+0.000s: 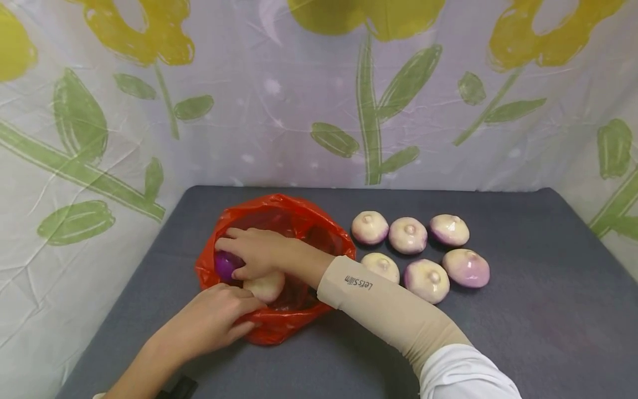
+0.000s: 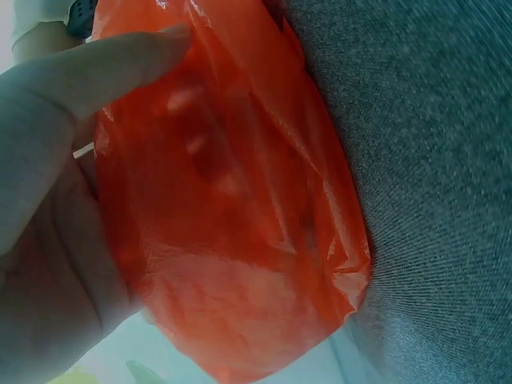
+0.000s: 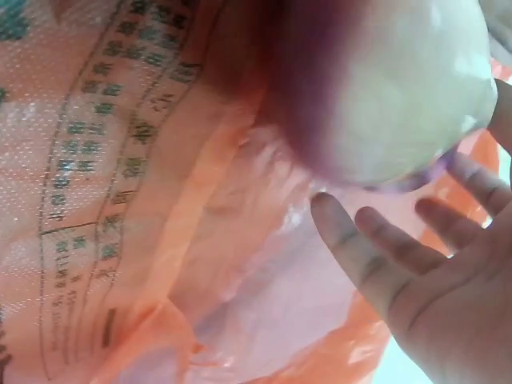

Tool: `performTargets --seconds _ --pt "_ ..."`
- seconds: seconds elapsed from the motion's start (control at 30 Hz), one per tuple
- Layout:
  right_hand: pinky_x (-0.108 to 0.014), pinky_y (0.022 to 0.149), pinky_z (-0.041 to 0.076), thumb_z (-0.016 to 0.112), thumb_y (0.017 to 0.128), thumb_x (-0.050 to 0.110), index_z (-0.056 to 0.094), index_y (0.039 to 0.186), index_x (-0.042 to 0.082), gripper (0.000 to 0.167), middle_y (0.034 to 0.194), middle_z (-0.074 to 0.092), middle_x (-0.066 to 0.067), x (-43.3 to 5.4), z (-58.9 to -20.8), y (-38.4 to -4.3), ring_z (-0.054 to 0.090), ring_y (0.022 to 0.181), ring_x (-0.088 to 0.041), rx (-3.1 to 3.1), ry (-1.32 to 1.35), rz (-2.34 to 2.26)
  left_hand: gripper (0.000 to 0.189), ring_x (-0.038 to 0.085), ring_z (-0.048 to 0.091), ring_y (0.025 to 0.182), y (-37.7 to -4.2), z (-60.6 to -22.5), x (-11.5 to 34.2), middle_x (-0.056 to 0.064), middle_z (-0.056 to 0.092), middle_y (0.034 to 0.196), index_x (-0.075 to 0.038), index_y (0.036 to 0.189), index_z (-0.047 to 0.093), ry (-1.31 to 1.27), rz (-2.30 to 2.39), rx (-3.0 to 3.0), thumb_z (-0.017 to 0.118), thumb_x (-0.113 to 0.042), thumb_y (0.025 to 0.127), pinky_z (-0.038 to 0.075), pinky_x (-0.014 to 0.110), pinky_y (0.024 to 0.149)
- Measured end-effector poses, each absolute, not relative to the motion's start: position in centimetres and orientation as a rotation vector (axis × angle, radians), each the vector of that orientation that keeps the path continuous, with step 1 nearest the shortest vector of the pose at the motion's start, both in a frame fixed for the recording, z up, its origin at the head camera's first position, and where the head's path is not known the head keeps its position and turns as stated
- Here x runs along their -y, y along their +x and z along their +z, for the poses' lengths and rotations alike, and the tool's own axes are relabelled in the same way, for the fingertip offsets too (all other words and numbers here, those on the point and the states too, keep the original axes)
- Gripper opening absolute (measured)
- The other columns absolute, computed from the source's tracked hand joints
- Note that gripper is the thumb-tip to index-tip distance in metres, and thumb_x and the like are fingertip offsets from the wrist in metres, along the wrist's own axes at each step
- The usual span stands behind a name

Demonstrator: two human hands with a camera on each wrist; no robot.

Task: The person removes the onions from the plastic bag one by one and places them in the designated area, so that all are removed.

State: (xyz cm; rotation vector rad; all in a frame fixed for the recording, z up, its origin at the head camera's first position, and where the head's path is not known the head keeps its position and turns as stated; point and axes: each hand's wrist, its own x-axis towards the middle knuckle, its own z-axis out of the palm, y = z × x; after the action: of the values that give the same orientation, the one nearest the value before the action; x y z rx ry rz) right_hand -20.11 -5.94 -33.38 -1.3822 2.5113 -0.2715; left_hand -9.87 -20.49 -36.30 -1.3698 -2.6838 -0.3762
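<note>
A red plastic bag [image 1: 276,327] sits with its mouth wide at the left of the table. Over the bag's near left rim, my left hand [image 1: 214,316] holds the plastic between thumb and fingers; the thumb [image 2: 136,68] lies along its outside. My right hand [image 1: 259,252] reaches inside, its fingers spread beside a purple part of a turnip [image 1: 225,267]. A pale turnip [image 1: 266,288] shows below that palm. In the right wrist view, a large white-and-purple turnip [image 3: 400,88] hangs close over my extended fingertips. The bag's bottom is partly hidden by my forearm.
Several white-and-purple turnips [image 1: 408,235] lie in two loose rows right of the bag, the nearest partly behind my right sleeve [image 1: 389,310]. They rest on a dark grey table [image 1: 528,316]. A flower-printed curtain [image 1: 279,111] hangs behind and at the sides.
</note>
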Motion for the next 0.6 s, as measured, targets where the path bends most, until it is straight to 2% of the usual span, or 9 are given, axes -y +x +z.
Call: performTargets --seconds 0.07,0.13,0.3,0.4,0.5,0.6 --pt "-0.027 0.098 0.044 0.070 0.094 0.036 0.048 0.136 0.025 0.048 0.128 0.051 0.007 6.0 -33.3 -20.0 0.054 0.110 -0.010 -2.518 -1.407 -0.284 0.019 0.004 0.057 0.073 -9.9 -36.3 20.5 -0.015 0.058 0.079 -0.025 0.090 0.067 -1.364 -0.379 2.687 0.080 -0.016 0.080 0.052 0.032 0.068" --pt "-0.026 0.098 0.045 0.071 0.093 0.038 0.048 0.138 0.024 0.052 0.127 0.051 0.007 6.1 -33.3 -19.8 0.054 0.109 -0.011 -2.528 -1.399 -0.255 0.018 0.004 0.057 0.072 -9.9 -36.3 20.4 -0.015 0.057 0.079 -0.024 0.091 0.067 -1.360 -0.387 2.699 0.080 -0.016 0.081 0.052 0.031 0.069" --pt "-0.027 0.094 0.048 0.074 0.089 0.042 0.050 0.144 0.028 0.062 0.133 0.042 0.000 5.9 -33.3 -19.4 0.049 0.110 -0.016 -2.571 -1.369 -0.125 0.016 0.001 0.054 0.071 -9.7 -36.3 20.4 -0.017 0.055 0.078 -0.024 0.090 0.069 -1.356 -0.397 2.723 0.080 -0.017 0.082 0.051 0.030 0.069" --pt "-0.024 0.087 0.049 0.080 0.086 0.034 0.055 0.134 0.024 0.055 0.125 0.042 0.001 5.5 -33.2 -19.4 0.048 0.103 -0.014 -2.568 -1.380 -0.154 0.017 0.001 0.054 0.071 -9.7 -36.3 20.4 -0.018 0.055 0.078 -0.024 0.090 0.068 -1.350 -0.388 2.732 0.081 -0.017 0.082 0.051 0.031 0.069" --pt "-0.023 0.086 0.049 0.083 0.083 0.026 0.050 0.128 0.019 0.056 0.117 0.043 0.002 5.0 -33.3 -19.4 0.048 0.097 -0.013 -2.579 -1.384 -0.206 0.017 0.002 0.055 0.072 -9.7 -36.2 20.4 -0.018 0.056 0.078 -0.025 0.091 0.068 -1.349 -0.371 2.734 0.080 -0.018 0.082 0.051 0.032 0.069" --pt "-0.022 0.081 0.047 0.080 0.087 0.030 0.052 0.118 0.015 0.045 0.108 0.045 0.002 4.4 -33.4 -19.8 0.050 0.091 -0.013 -2.592 -1.405 -0.236 0.016 0.003 0.057 0.072 -9.8 -36.2 20.4 -0.018 0.056 0.079 -0.025 0.091 0.068 -1.353 -0.367 2.725 0.080 -0.018 0.083 0.051 0.032 0.068"
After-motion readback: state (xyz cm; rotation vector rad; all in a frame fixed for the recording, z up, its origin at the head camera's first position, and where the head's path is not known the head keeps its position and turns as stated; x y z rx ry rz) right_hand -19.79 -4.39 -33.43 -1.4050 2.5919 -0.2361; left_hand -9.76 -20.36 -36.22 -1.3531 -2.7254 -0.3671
